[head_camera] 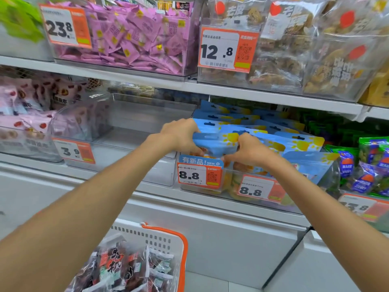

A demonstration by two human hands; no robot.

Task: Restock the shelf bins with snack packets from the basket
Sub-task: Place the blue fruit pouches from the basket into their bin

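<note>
From the head camera we look down at a middle shelf, and both of our arms are out in front. Our left hand (181,134) and our right hand (249,150) meet just past centre, both closed on the same blue packet (214,142). The left hand grips its left end, the right hand its right end and lower edge, fingers curled around the film. The packet stands upright, its long axis running nine to three o'clock, hang-hole strip at twelve, sun print face toward us. It sits at the front of a clear bin (229,192) packed with matching blue packets (290,142) stacked back toward twelve and one o'clock. Two orange price tags (199,175) reading 8.8 hang on the bin's front wall, just below our hands.

At nine o'clock from the hands we see an empty clear bin (134,127) with a 3.9 tag. Beyond it, pink packets (23,106). At three o'clock, green packets (370,163). Up at eleven o'clock a bin of purple sachets (130,39), marked 23.8. Down at six o'clock, the white basket (168,239) with its orange handle holds dark red snack packets (120,268), lying flat and jumbled.
</note>
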